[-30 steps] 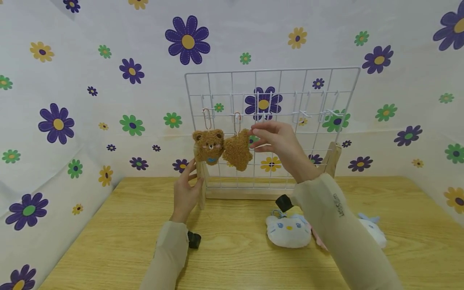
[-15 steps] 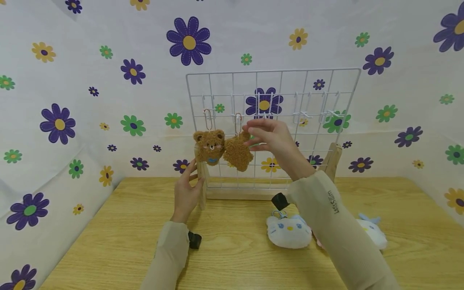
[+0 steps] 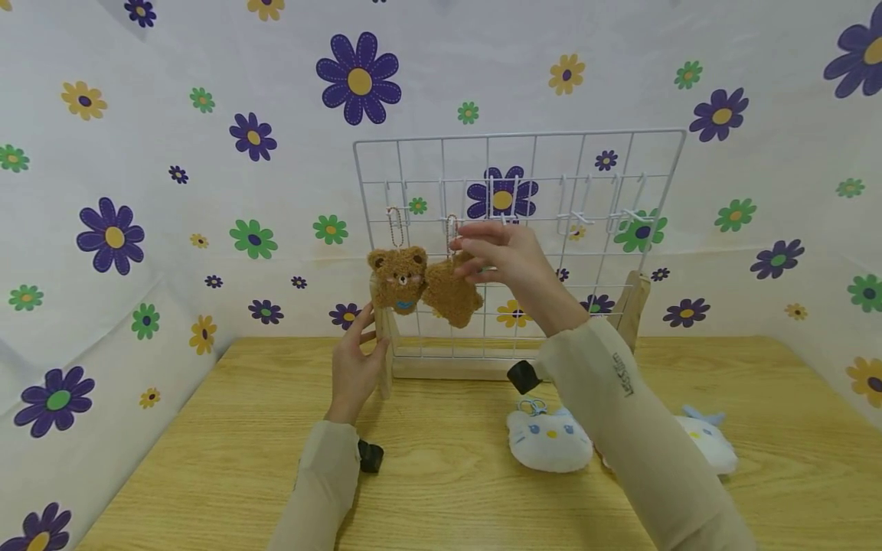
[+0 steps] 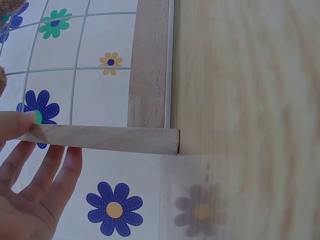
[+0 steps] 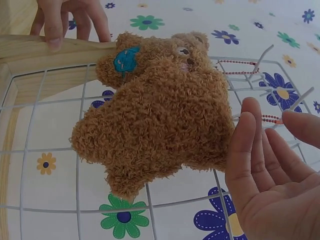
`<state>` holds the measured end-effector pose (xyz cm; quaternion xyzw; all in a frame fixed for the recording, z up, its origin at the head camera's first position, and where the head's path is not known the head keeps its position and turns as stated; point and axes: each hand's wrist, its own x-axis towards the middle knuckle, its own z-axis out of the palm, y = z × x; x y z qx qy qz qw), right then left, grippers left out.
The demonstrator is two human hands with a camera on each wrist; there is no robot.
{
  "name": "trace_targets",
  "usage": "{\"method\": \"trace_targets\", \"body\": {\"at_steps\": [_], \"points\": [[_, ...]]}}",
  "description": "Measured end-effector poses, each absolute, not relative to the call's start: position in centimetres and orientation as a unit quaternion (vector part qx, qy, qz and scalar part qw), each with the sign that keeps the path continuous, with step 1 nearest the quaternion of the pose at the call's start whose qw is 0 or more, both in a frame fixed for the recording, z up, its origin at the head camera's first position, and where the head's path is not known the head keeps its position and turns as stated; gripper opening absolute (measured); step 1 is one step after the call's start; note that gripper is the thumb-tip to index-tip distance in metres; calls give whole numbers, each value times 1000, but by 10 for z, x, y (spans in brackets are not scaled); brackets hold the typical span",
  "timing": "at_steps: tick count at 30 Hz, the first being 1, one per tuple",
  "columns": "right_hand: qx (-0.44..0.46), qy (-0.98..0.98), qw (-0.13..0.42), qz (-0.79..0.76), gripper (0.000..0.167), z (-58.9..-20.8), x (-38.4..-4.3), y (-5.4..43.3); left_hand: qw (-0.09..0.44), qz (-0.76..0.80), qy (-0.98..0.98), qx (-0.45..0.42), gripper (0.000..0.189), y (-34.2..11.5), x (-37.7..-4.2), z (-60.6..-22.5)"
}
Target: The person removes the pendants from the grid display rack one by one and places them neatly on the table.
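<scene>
Two brown plush bear keychains hang by bead chains from hooks on a white wire grid rack [image 3: 510, 136]. The left plush bear [image 3: 400, 277] faces forward with a blue patch on its front. Its neighbour, the right plush bear [image 3: 451, 295], has its back turned and is tilted. My left hand [image 3: 356, 371] grips the rack's wooden leg [image 4: 110, 139], thumb on one side and fingers on the other. My right hand [image 3: 503, 256] is at the right bear's upper side, beside its bead chain [image 5: 271, 119]. Its fingers are extended, touching the fur, with the thumb apart near the chain.
Bare white hooks [image 3: 572, 218] hang on the grid's right half. On the wooden table [image 3: 427, 474], a white cat-face plush [image 3: 550, 440] lies in front of the rack. Another white plush [image 3: 710, 444] with a blue bow lies partly behind the right sleeve. Flower-patterned cloth surrounds the table.
My right hand has moved left, from the right bear's edge to over its top near the chain. That bear has tilted slightly. The left hand stays on the wooden leg.
</scene>
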<state>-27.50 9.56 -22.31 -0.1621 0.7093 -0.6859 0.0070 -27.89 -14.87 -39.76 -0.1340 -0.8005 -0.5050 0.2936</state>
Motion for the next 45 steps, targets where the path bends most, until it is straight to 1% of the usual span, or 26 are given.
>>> {"method": "trace_targets", "body": {"at_steps": [5,14,19,26,33,38,45], "points": [[-154,702,3,-695,31,-221,-277,91,290,-509,-799,-134,60,-149,-279,-397],[-163,678,-1,-717,14,-220,-274,86,288,-509,-800,-135,61,-149,-280,-397],[-170,675,-2,-718,9,-219,-270,85,290,-511,-798,-136,60,-150,-279,-396],[-183,682,-10,-708,12,-217,-262,84,299,-504,-798,-145,59,-150,-278,-395],[-213,693,-26,-688,17,-217,-256,87,289,-510,-798,-140,61,-150,-278,-396],[-224,693,-34,-684,16,-217,-254,90,291,-509,-798,-137,61,-150,-279,-396],[-224,701,-30,-677,15,-219,-252,92,294,-504,-800,-141,60,-150,-280,-397]]}}
